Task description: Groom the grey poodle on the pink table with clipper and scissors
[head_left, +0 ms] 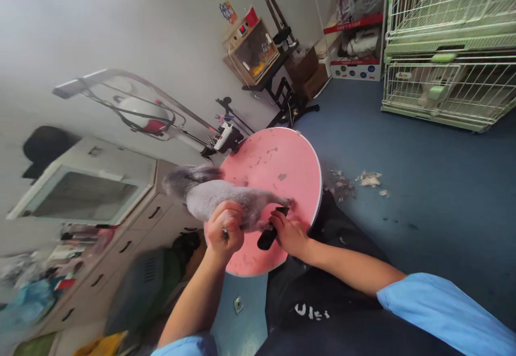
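A small grey dog [213, 197] with short-clipped fur is on a round pink table [262, 154], its darker head pointing left. My left hand [226, 229] is closed against the dog's near side. A small dark tip shows between its fingers, and which part of the dog it grips is hidden. In my right hand [292, 235] is a black hair clipper [266, 236], held close to the dog's legs near the table's right side. One paw [285, 201] lies just beyond the clipper. Bits of dark fur [282, 176] are scattered on the tabletop.
A dryer [145, 114] on a jointed arm stands beyond the table. Left is a drawer cabinet [133, 237]. Clumps of cut fur [368, 178] lie on the blue floor. Wire cages [447, 87] stand at far right, a wooden-framed box [256, 52] by the back wall.
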`<state>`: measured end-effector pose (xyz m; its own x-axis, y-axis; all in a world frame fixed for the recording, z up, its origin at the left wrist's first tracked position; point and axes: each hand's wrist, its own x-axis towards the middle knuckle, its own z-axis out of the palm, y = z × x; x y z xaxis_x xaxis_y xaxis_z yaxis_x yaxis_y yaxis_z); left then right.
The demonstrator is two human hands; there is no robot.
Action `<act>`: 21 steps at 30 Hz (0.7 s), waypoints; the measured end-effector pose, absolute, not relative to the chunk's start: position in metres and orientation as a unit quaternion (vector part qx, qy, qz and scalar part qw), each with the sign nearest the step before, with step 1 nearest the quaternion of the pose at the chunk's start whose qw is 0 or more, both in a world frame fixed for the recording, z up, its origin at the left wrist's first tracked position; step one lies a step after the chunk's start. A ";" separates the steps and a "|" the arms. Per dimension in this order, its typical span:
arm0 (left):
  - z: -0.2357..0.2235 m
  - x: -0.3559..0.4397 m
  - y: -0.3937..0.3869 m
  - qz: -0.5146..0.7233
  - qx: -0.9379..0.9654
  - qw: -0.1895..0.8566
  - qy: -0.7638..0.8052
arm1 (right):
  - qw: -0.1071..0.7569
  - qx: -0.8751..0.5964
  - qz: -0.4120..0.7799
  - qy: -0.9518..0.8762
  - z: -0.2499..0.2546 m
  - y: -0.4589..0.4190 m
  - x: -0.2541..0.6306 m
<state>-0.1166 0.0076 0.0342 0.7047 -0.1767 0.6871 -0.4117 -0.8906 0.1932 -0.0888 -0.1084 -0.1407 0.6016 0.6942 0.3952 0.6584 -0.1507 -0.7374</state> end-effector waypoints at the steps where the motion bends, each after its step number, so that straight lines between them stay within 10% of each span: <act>1: 0.034 -0.117 0.007 0.346 0.909 0.167 -0.161 | 0.486 -0.742 0.000 -0.461 -0.142 -0.111 -0.091; 12: 0.029 -0.120 0.004 0.346 0.902 0.196 -0.167 | 0.482 -0.751 0.004 -0.452 -0.179 -0.110 -0.082; 21: -0.035 -0.155 -0.025 0.352 0.890 0.222 -0.187 | 0.670 -0.602 0.144 -0.409 -0.174 -0.170 -0.035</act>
